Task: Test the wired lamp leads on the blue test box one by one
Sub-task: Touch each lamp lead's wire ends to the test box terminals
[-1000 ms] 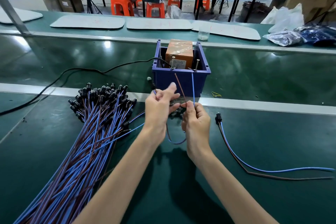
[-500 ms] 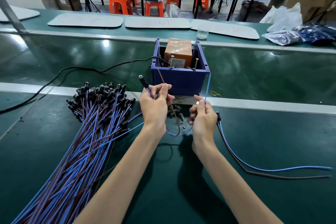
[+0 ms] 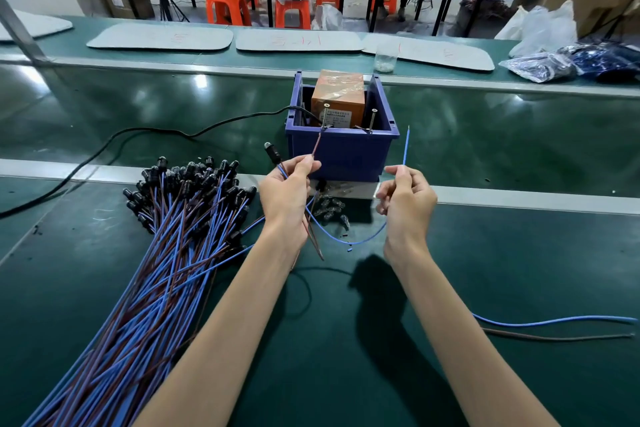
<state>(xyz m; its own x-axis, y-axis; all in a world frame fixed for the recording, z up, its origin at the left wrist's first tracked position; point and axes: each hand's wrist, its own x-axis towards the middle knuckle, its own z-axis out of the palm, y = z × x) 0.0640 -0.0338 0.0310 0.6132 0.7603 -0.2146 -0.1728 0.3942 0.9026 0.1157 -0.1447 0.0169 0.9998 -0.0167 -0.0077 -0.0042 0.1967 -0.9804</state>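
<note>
The blue test box [image 3: 341,154] sits on the green table [image 3: 502,253], right in front of both hands. Inside it is a brown block [image 3: 337,94] wrapped in tape. Two screws stick up at its front rim, a left screw [image 3: 325,116] and a right screw [image 3: 373,118]. A black cable [image 3: 166,131] runs over the table into the box from the left.

The left grip [image 3: 287,196] pinches the brown wire [image 3: 317,146] of one lead, and the wire's tip is up at the left screw. The lead's black lamp [image 3: 272,152] pokes up above that hand. The right grip [image 3: 406,199] pinches the blue wire [image 3: 406,146]. Its tip points up beside the box, apart from the right screw.

A big bundle of lamp leads [image 3: 162,253] lies to the left. A small heap of loose lamps [image 3: 330,211] lies just before the box, between the hands. One spare lead [image 3: 554,321] lies to the right. A clear cup [image 3: 385,59] stands behind the box.
</note>
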